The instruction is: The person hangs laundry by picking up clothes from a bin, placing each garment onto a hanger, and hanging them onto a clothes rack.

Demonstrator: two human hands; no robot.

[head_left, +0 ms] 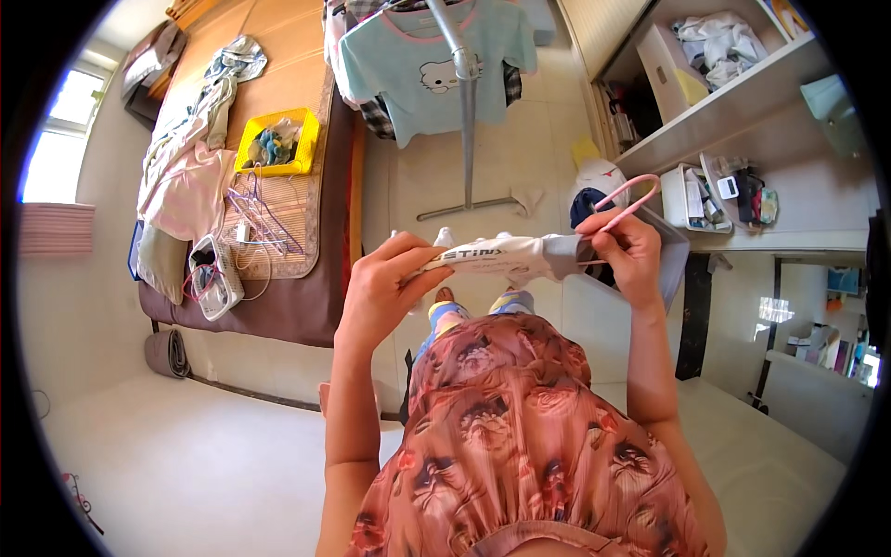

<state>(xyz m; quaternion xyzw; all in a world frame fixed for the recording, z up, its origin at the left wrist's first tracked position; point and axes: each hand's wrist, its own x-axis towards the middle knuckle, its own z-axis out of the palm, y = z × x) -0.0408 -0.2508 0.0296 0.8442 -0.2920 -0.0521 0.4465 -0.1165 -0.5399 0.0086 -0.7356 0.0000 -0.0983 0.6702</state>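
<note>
A white cloth garment (506, 262) with dark printing and a grey end is stretched across in front of my body. Its left end is pinched between the thumb and fingers of my left hand (382, 283). My right hand (626, 252) is closed on a pink clothes hanger (655, 186), beside the garment's grey end. The hanger's curved part rises above the fingers; the rest of it is partly hidden by the hand and cloth.
Ahead stands a metal clothes rack (469, 139) with a light blue T-shirt (422, 79). A bed at left bears a yellow basket (306, 148), loose hangers (264, 218), a white basket (215, 288) and clothes. Shelves (705, 111) with boxes line the right, a grey bin (664, 265) below.
</note>
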